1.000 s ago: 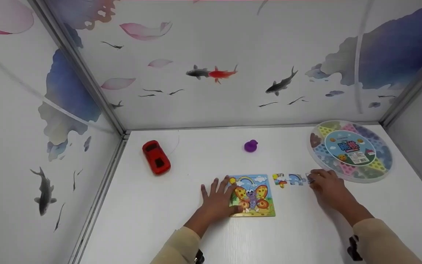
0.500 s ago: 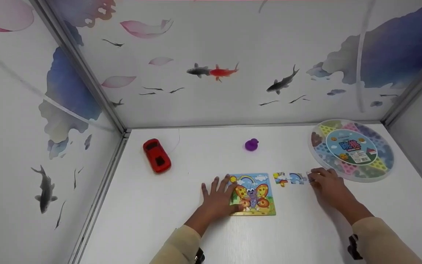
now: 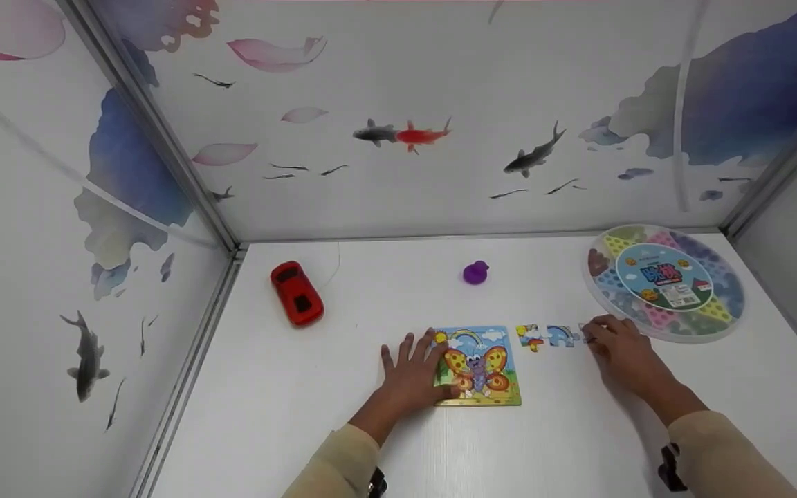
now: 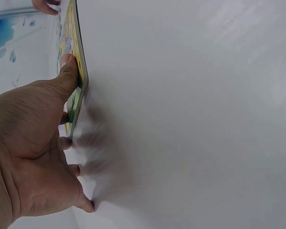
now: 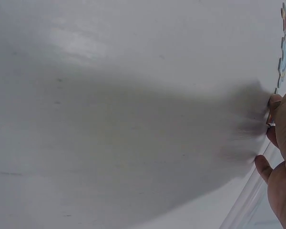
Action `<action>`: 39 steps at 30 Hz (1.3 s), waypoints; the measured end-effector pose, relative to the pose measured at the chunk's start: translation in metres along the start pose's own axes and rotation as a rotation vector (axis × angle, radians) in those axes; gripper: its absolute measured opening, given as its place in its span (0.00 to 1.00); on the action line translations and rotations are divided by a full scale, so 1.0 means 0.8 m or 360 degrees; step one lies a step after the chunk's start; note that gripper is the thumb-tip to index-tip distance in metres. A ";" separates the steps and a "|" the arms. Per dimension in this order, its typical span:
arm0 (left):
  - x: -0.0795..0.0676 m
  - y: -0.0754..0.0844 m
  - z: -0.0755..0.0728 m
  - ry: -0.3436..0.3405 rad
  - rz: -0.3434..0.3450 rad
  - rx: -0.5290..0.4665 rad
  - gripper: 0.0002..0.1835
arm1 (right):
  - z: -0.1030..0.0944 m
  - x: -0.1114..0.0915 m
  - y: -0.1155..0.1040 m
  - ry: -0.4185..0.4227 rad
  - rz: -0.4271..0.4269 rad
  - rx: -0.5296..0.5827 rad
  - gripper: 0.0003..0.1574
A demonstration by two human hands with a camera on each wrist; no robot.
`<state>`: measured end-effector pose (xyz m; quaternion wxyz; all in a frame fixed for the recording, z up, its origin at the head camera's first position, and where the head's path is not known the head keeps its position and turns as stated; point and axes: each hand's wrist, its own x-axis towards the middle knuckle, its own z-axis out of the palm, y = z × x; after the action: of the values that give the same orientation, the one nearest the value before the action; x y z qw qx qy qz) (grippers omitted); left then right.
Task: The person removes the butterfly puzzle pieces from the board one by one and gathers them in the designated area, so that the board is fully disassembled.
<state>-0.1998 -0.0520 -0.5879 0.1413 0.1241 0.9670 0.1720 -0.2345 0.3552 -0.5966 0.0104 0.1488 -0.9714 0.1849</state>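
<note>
A square butterfly jigsaw puzzle (image 3: 485,373) lies flat on the white table. My left hand (image 3: 409,384) rests at its left side with fingers spread, thumb and index finger over the board; in the left wrist view the thumb (image 4: 68,71) lies on its edge. To the right of the board, two loose puzzle pieces, one yellow and red (image 3: 528,335) and one with a rainbow (image 3: 560,336), lie in a row. At the end of that row my right hand (image 3: 623,353) pinches a third puzzle piece (image 3: 583,333) at table level, mostly hidden under its fingers.
A round Chinese checkers box (image 3: 665,277) lies at the back right, its front edge close by my right hand. Farther back are a purple rubber duck (image 3: 475,272) and, on the left, a red toy car (image 3: 297,294). Printed wall panels (image 3: 426,200) enclose the table.
The view has shifted very slightly. Both hands, the board and the loose pieces keep nearly the same places.
</note>
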 end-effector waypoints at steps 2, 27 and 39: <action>0.000 0.000 0.000 0.0001 -0.0002 -0.0003 0.47 | 0.000 -0.001 0.000 -0.0001 -0.0001 0.0004 0.23; 0.004 0.000 -0.003 0.0002 -0.0043 -0.0069 0.59 | 0.040 0.032 -0.125 -0.0043 -0.0086 -0.0077 0.30; 0.005 0.001 -0.002 0.0014 -0.0070 0.0004 0.58 | 0.073 0.051 -0.202 -0.0156 -0.0296 -0.0042 0.27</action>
<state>-0.2034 -0.0508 -0.5874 0.1405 0.1022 0.9703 0.1681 -0.2241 0.1792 -0.5906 -0.0179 0.2469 -0.9551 0.1629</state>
